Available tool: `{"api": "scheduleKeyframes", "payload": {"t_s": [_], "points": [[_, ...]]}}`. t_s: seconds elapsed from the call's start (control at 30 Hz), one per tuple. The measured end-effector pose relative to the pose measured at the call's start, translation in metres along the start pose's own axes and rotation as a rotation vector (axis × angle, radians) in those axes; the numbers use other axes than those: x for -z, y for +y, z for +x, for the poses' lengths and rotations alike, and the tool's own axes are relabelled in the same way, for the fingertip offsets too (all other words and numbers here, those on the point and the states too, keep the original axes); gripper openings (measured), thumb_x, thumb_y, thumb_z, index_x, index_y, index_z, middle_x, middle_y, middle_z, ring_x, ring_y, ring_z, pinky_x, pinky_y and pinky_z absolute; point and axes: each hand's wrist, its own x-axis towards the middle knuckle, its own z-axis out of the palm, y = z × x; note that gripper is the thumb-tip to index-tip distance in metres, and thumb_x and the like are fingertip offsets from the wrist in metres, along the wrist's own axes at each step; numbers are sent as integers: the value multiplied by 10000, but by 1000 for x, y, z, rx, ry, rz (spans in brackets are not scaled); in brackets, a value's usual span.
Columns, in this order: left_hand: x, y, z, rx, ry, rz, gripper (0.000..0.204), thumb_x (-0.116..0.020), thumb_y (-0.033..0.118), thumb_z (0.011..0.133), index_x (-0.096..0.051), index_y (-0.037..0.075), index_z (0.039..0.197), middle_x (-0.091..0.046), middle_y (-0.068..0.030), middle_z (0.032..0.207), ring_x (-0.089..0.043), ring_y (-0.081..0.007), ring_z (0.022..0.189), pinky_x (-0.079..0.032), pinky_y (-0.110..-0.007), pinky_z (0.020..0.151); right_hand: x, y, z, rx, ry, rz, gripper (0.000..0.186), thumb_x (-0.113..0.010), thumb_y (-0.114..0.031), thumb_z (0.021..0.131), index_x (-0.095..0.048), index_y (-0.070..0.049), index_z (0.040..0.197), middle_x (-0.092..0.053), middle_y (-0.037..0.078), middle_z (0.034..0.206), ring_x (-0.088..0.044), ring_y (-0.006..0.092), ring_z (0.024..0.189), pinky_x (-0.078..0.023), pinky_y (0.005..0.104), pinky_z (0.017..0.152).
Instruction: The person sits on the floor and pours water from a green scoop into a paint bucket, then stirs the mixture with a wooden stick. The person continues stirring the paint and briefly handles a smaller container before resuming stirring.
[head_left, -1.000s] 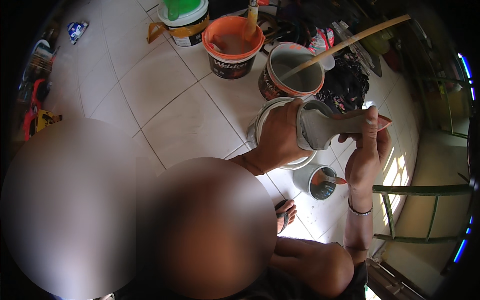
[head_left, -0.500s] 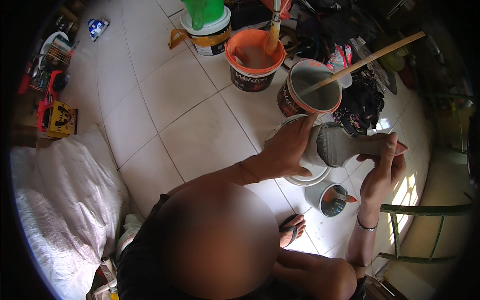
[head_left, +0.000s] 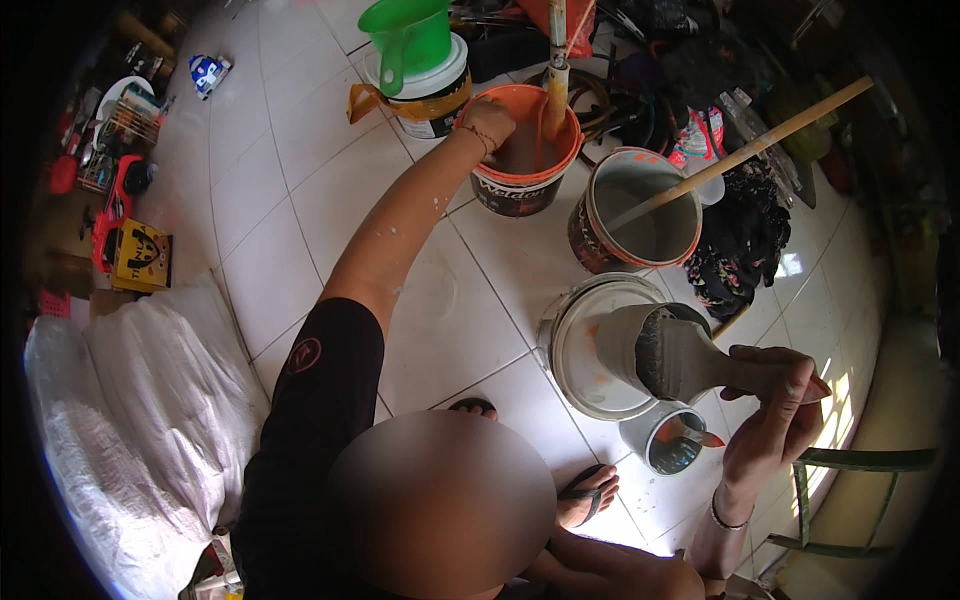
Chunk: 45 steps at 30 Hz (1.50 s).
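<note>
My left hand reaches over the near rim of an orange-rimmed black bucket holding murky liquid. Its fingers look curled; what they grip, if anything, is hidden. My right hand grips the reddish-tipped handle of a wide, brush-shaped tool coated in grey. Against the tool's broad end is a pale round-sided container; whether the two are joined I cannot tell. Beneath them stands a whitish lidded bucket. Beside it, a small grey can holds a brush with an orange-red handle.
A wooden stick leans out of a bucket of grey liquid. Behind the left hand stands a white-lidded bucket with a green dipper. White sacking lies left; a green metal frame stands right.
My left hand has left the pale container and stretched far forward to the orange-rimmed bucket. My right hand still holds the grey-coated tool, now slightly lower in the view.
</note>
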Motion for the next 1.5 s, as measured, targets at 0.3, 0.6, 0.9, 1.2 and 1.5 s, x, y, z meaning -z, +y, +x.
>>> {"api": "scheduleKeyframes", "payload": {"t_s": [0.3,0.6,0.9,1.2,1.5], "points": [[41,-12,-20,1,405,-8,149,-653,146,840,-776,104,913,-736,-128,1039,-676,-294,1060,-477,-431,948,2,6,1,18,25,-23,592,-345,-390,1129,-635,95,952,-704,196,871,-651,186,593,-522,263,523],[72,-40,-76,63,374,-157,118,-637,130,831,-727,62,868,-703,-168,862,-696,-345,918,-501,-439,867,1,4,-1,-17,50,-28,606,-344,-400,1128,-636,93,927,-701,191,904,-662,194,625,-530,275,528],[56,-24,-82,89,560,-210,236,-609,186,924,-727,-5,855,-673,-224,740,-670,-414,836,-534,-487,797,4,7,-3,37,23,-26,583,-371,-388,1125,-655,86,939,-696,168,894,-667,195,630,-522,275,526],[57,-7,-71,186,535,-255,151,-673,147,874,-747,15,881,-721,-222,860,-696,-422,885,-561,-479,800,5,6,-2,57,15,-31,569,-384,-370,1124,-662,94,949,-702,173,886,-680,200,660,-530,281,532],[22,-23,-49,211,406,-565,269,-663,169,904,-563,18,1102,-746,-126,864,-720,-357,904,-564,-441,771,3,5,-2,31,16,14,556,-397,-373,1120,-656,90,956,-700,173,880,-687,201,670,-538,277,531]]}}
